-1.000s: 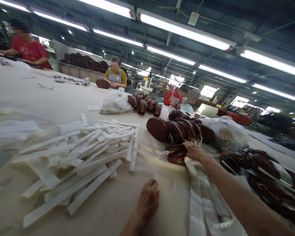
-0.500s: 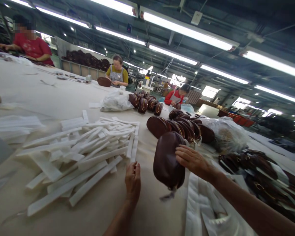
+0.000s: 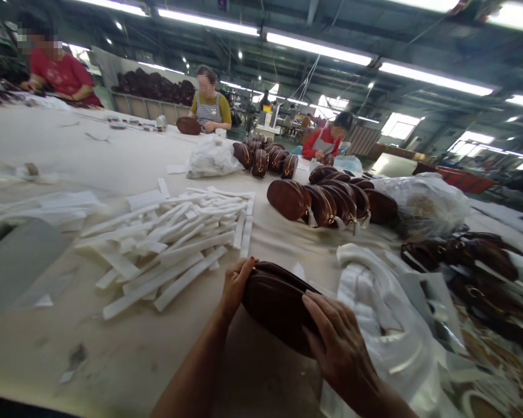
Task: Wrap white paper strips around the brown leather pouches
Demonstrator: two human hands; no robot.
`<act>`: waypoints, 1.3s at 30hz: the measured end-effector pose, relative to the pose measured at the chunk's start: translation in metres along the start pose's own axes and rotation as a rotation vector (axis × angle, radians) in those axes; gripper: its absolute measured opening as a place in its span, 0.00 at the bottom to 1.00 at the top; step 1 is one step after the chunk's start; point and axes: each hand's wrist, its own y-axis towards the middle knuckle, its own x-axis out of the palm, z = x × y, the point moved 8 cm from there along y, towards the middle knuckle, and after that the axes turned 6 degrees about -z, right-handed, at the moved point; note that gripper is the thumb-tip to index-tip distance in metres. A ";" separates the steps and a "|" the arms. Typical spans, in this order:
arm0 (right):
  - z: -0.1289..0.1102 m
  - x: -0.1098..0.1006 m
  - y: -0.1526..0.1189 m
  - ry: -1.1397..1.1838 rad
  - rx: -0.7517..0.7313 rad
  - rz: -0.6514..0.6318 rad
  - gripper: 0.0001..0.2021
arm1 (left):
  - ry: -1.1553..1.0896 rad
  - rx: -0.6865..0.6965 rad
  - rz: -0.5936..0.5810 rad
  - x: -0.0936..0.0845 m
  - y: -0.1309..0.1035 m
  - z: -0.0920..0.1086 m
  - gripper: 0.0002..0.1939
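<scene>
A dark brown leather pouch [image 3: 279, 305] is held between my two hands, low over the near part of the table. My left hand [image 3: 237, 281] closes on its left end, thumb on top. At the right end my right hand [image 3: 335, 328] grips it, fingers over the upper edge and thumb on the near face. The pouch lies tilted, its seamed edge upward. Left of my left hand spreads a loose pile of white strips [image 3: 169, 244]. Farther off, several finished brown zippered pouches [image 3: 326, 203] stand in a leaning row.
White padding [image 3: 375, 296] and more brown leather pieces [image 3: 475, 261] lie to the right. A clear plastic bag [image 3: 427, 203] sits beyond them, a white plastic bag [image 3: 211, 157] farther left. Co-workers [image 3: 211, 104] sit along the table's far side.
My left hand has come from beside the strips onto the pouch. The pouch has been turned and lowered toward me, and my right hand has moved down with it.
</scene>
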 end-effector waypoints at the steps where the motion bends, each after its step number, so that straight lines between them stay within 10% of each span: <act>1: 0.000 0.000 -0.005 -0.034 0.029 0.032 0.25 | 0.022 -0.003 0.005 -0.001 -0.006 0.001 0.25; 7: 0.011 0.001 -0.018 -0.009 0.126 0.079 0.18 | 0.422 0.234 0.160 -0.020 -0.067 0.051 0.15; 13: 0.014 -0.001 -0.015 0.064 0.091 0.077 0.13 | 0.904 0.786 -0.166 0.052 -0.111 0.114 0.14; 28: 0.051 0.002 0.000 0.031 0.357 -0.259 0.14 | 1.055 0.427 -0.491 0.070 -0.047 0.094 0.04; 32: 0.041 0.013 0.001 0.261 0.513 -0.356 0.15 | 1.129 0.449 -0.363 0.061 -0.030 0.102 0.12; 39: 0.015 0.012 0.005 0.717 0.260 -0.192 0.08 | 0.876 0.129 -0.510 0.059 -0.052 0.105 0.15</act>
